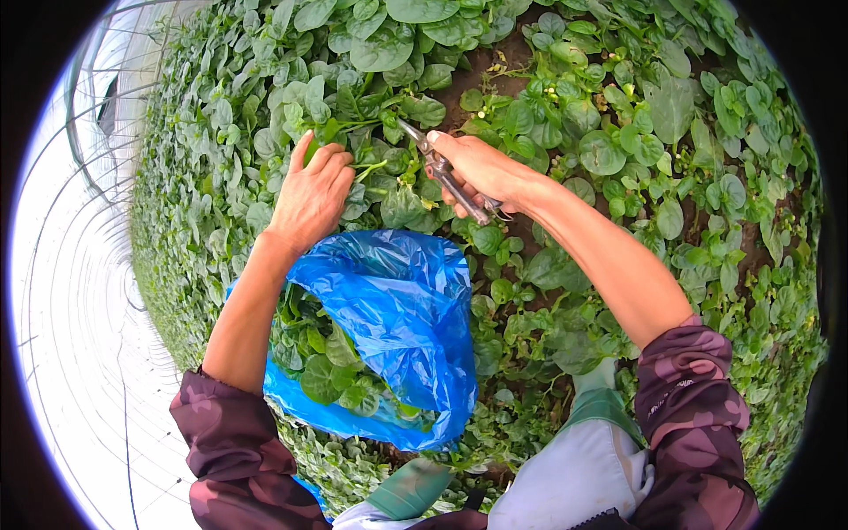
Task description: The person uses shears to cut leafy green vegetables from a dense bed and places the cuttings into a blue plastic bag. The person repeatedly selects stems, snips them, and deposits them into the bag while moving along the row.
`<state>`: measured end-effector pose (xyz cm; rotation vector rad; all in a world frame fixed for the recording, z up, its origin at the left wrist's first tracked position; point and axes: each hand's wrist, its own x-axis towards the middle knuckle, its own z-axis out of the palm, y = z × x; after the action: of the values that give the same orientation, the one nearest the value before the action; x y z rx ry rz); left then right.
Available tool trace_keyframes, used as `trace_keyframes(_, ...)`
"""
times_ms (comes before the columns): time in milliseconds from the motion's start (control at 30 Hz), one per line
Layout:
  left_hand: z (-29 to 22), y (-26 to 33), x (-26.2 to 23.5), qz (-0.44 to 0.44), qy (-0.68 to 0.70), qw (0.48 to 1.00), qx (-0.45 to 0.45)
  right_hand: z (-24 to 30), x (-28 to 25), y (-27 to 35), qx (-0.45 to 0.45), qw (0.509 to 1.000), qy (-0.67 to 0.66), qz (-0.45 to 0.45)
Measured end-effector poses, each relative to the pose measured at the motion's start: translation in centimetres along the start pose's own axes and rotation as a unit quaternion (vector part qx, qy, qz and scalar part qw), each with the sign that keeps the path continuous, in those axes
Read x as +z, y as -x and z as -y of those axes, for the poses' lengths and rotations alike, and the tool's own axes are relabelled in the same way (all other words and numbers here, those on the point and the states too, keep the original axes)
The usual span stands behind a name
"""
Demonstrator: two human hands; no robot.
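My left hand [311,196] is closed around leafy green stems [374,166], one pale stem end poking out past its fingers toward the right. My right hand [484,170] grips a pair of pruning shears [452,183], whose blades point up and left among the leaves. The blade tips are close to the greens beyond my left hand; whether they touch a stem I cannot tell. Just below both hands lies a blue plastic bag [389,296]. Through its opening, picked green leaves [329,367] show inside.
Dense, low leafy plants [618,150] surround me, with a patch of brown soil [481,79] between them ahead. At the far left rises a white film wall [84,291] with curved hoops. My knee [565,477] and green boot [605,397] are at the bottom.
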<state>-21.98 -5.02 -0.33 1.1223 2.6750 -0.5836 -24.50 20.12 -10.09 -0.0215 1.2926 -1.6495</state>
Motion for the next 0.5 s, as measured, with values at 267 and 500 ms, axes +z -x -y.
trace_keyframes(267,-0.1,-3.5,-0.1,0.105,-0.08,0.978,-0.161,2.4,2.1,-3.8,0.071,0.996,-0.036,0.049)
trace_keyframes(500,0.1,-6.4,0.7,0.215,-0.147,0.94,-0.22,2.7,2.3,-5.1,0.076,0.995,-0.05,0.051)
